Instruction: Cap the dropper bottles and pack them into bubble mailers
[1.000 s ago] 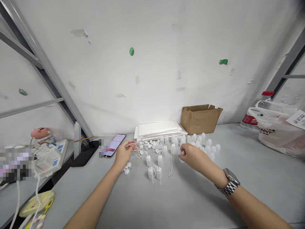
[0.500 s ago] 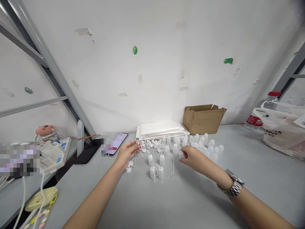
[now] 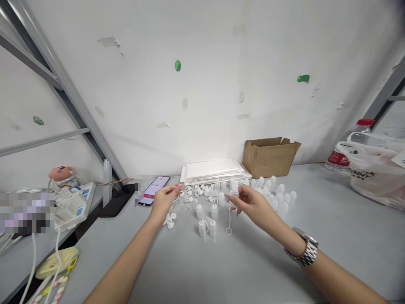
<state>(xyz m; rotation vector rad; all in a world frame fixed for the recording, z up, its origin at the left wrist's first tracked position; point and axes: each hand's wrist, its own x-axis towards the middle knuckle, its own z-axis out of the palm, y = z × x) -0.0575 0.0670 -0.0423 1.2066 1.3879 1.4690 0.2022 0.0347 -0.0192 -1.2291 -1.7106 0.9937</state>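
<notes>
left hand: fingertips together at the white caps
right hand: beside small bottles, grip unclear

The left hand is bare; the right wrist wears a silver watch with a shiny metal link bracelet
</notes>
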